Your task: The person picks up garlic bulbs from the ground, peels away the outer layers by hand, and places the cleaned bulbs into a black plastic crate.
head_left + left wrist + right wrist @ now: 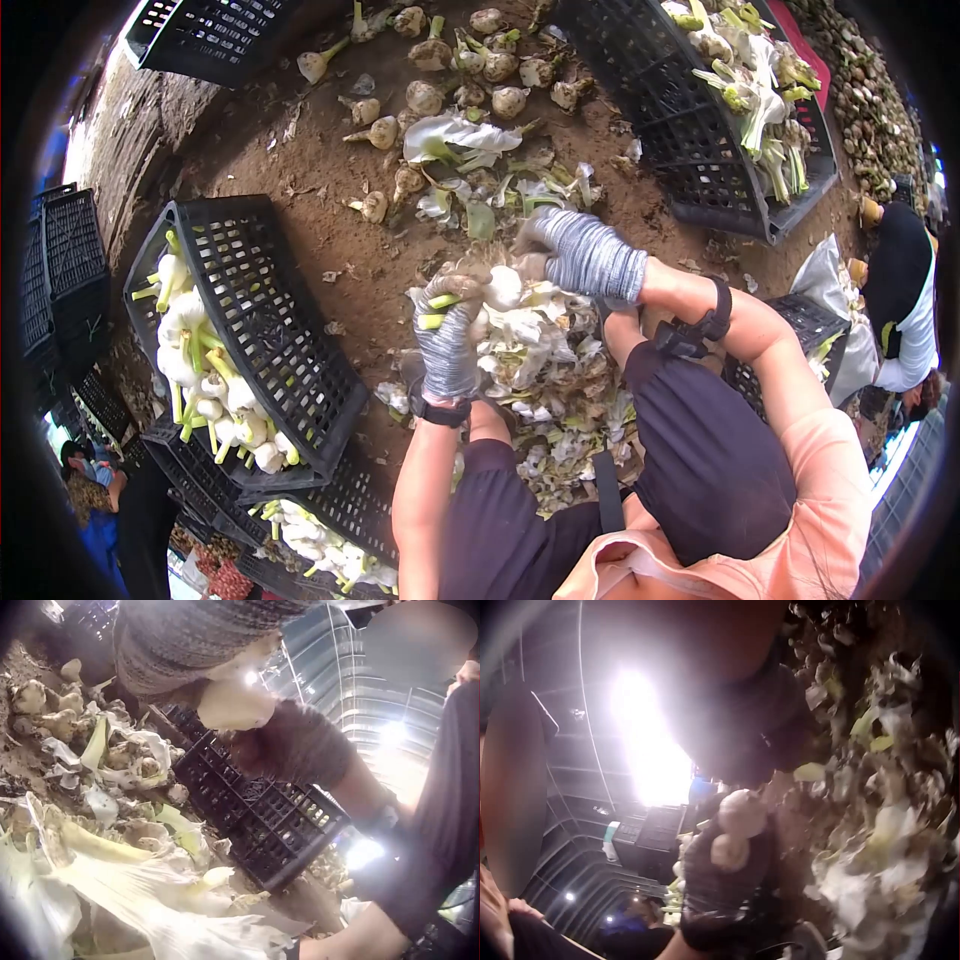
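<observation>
The gloved left hand [447, 345] grips garlic with cut green stems [437, 311] poking out beside the fingers. A white garlic bulb [503, 287] shows at its fingertips; two bulbs [742, 813] are visible against this hand [724, 889] in the right wrist view. The gloved right hand [592, 254] is just right of the bulb, fingers bent toward it; whether they pinch anything is hidden. In the left wrist view a pale bulb [236, 706] lies between the left hand [191, 649] and the right hand [296, 742].
Peeled skins [545, 350] are heaped below the hands. Untrimmed bulbs [425, 97] and leaves [462, 140] lie on the soil ahead. A black crate [270, 320] of white garlic leans at left; another crate [665, 120] is at upper right. A person [900, 290] is at far right.
</observation>
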The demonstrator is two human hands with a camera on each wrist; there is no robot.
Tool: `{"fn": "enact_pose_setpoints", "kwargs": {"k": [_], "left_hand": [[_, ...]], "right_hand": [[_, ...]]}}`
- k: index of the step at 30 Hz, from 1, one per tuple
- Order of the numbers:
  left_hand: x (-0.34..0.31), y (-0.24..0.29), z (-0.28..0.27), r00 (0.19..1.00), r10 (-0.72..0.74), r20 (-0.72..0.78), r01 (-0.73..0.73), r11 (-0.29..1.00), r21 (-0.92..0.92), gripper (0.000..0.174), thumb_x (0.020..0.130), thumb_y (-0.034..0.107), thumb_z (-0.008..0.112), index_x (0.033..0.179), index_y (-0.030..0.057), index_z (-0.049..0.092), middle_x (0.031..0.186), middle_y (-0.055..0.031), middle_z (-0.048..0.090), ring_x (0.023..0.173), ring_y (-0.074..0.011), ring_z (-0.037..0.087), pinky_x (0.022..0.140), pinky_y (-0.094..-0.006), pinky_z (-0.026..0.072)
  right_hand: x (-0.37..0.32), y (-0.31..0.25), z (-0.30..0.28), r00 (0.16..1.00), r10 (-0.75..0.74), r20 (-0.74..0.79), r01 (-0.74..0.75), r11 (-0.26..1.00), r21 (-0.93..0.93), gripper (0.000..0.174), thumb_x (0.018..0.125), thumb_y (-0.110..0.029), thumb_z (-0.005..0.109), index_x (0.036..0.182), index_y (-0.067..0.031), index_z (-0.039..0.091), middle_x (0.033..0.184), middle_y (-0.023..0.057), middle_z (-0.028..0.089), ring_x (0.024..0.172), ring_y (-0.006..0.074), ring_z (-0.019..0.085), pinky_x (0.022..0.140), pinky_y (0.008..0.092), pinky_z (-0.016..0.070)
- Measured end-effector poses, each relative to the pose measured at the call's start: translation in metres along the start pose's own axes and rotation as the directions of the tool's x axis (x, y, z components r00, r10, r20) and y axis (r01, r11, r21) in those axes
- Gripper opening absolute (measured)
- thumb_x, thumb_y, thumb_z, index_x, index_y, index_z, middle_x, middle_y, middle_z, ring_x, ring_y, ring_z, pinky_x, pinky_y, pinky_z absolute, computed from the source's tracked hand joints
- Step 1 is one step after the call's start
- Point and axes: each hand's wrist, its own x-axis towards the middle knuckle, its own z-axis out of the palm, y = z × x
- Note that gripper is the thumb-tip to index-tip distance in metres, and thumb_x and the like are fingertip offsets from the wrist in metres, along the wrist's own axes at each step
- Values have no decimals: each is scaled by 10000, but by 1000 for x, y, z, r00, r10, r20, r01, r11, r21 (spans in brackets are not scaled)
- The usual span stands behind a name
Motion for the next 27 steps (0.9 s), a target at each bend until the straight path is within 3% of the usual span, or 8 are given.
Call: {"fn": "enact_pose_setpoints", "kwargs": {"k": [4,9,12,16,19,22,24,27], "left_hand": [[3,-1,-12,995,-98,-1,95,963,-250,113,776,14,608,878,61,599,933,-76,632,856,-135,586,754,-248,477],[4,2,-16,922,-387,-14,319,777,-542,252,764,29,608,1016,25,590,979,-87,614,849,-165,611,745,-276,519],[10,12,8,990,-128,57,136,971,-194,359,781,76,613,1125,30,524,1031,-98,586,973,-213,578,924,-354,450],[2,18,60,889,196,415,-291,940,178,892,656,397,808,1341,45,358,1273,-136,464,1169,-239,472,999,-374,384],[4,34,60,730,342,591,-585,761,282,1108,505,418,877,1386,64,306,1404,-141,355,1287,-271,367,1063,-385,291],[22,46,40,982,114,152,-132,985,109,496,798,143,698,1233,41,482,1206,-82,534,1094,-200,510,970,-346,398],[67,34,-6,956,293,11,-243,769,591,402,820,71,644,1197,16,516,1133,-92,569,1022,-187,533,915,-313,421],[113,11,-80,826,480,296,-250,-158,955,531,735,145,711,1206,4,508,1133,-206,575,1051,-332,539,917,-393,409]], "right_hand": [[-3,28,-2,871,275,408,-19,847,-532,283,829,-219,556,1024,-26,625,918,205,629,916,350,599,783,394,496],[-6,20,-2,993,2,121,-36,961,274,466,895,-323,514,1283,-69,464,1085,149,604,1005,279,589,797,377,504],[0,12,-1,910,78,406,-407,341,847,522,890,-461,516,1270,-105,470,1179,70,567,1028,226,577,893,420,473],[-7,22,17,850,-53,523,-472,-515,715,523,862,-530,506,1170,-107,524,1144,104,574,1063,252,554,899,500,457],[-51,50,-4,891,-24,454,-390,-553,736,532,845,-470,563,1227,-105,495,1141,155,565,1035,312,563,863,502,469],[-124,79,-47,902,1,432,-366,-530,765,596,809,-443,618,1265,-92,463,1142,198,555,957,333,596,785,492,501],[-181,80,-74,919,47,391,-287,-600,746,613,802,-441,627,1262,-72,455,1138,213,550,913,328,614,720,480,523],[-277,85,-125,870,362,335,-239,-284,929,553,778,-370,681,1200,-75,481,1108,222,540,930,290,600,607,360,544]]}}
